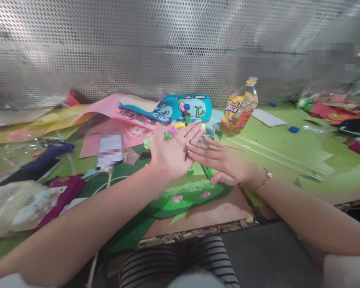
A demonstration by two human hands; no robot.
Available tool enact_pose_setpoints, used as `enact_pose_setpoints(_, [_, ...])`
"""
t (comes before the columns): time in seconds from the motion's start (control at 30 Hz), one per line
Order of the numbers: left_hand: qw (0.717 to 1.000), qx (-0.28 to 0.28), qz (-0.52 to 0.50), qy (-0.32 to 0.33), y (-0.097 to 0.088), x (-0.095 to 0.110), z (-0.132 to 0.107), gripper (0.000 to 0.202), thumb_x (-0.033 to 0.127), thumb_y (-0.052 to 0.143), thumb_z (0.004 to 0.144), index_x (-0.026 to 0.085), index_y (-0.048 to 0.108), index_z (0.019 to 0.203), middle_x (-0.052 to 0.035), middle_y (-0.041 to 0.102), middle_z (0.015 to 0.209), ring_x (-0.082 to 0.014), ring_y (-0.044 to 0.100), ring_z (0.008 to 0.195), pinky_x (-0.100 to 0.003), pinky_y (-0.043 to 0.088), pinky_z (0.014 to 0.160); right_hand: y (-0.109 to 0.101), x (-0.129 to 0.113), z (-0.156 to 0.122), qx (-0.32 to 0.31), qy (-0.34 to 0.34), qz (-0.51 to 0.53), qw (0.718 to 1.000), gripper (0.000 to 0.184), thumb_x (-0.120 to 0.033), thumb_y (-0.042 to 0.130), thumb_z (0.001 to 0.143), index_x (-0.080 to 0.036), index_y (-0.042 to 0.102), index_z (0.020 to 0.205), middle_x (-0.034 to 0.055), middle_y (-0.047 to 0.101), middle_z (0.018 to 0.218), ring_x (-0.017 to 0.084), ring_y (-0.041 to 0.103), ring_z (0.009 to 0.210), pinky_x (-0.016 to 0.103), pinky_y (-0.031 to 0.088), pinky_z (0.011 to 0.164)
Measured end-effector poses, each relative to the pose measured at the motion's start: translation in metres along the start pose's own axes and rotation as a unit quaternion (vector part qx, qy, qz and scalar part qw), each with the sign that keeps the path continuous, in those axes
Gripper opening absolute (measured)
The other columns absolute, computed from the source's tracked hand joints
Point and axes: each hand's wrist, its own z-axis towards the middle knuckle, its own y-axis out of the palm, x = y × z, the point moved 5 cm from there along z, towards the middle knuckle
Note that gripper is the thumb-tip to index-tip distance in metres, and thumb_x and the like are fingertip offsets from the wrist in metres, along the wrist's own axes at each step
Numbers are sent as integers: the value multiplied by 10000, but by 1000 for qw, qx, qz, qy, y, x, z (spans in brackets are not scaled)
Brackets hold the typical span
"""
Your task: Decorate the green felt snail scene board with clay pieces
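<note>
My left hand (171, 154) is held flat above the table, palm turned inward, fingers straight and together. My right hand (222, 162) meets it from the right, its fingertips touching the left hand's fingers; a bracelet circles the right wrist. A thin dark sliver shows between the two hands, too small to identify. Below both hands lies a green foam craft piece (186, 196) with small pink flowers, resting on brown cardboard (216, 216). Small coloured foam bits (180, 126) lie just beyond the fingertips.
A blue foam cutout (192, 106) and pink sheets (108, 116) lie at the back. A tilted plastic bottle (240, 106) stands right of them. A blue glue gun (45, 154) and magenta pouch (66, 192) sit at the left. Perforated metal wall (168, 48) behind.
</note>
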Motion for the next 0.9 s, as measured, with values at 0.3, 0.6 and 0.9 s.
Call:
enact_pose_setpoints(0.3, [1000,-12,7,9,4,3,-1,717,587,220,869,102,366,1376,-120,470,1379,-202,384,1320,-327,259,1108,-1,-2,1,12,-6,-11,1000,679,-531,100,944,-123,125,1486,118,269,1508,190,139,1417,425,27,1156])
enact_pose_setpoints(0.6, [1000,-24,12,8,12,8,-5,722,605,171,871,122,373,1368,-101,478,1376,-207,367,1332,-351,259,1113,-4,-8,1,35,-5,-31,999,669,-526,76,944,-141,103,1490,113,292,1499,212,182,1408,464,25,1152])
enact_pose_setpoints(0.9, [1000,5,-7,-18,5,-1,-3,744,626,205,866,91,373,1354,-153,474,1366,-231,406,1303,-341,294,1096,-6,-8,2,24,4,-8,1000,658,-520,98,949,-137,156,1481,114,311,1489,199,183,1408,468,-6,1152])
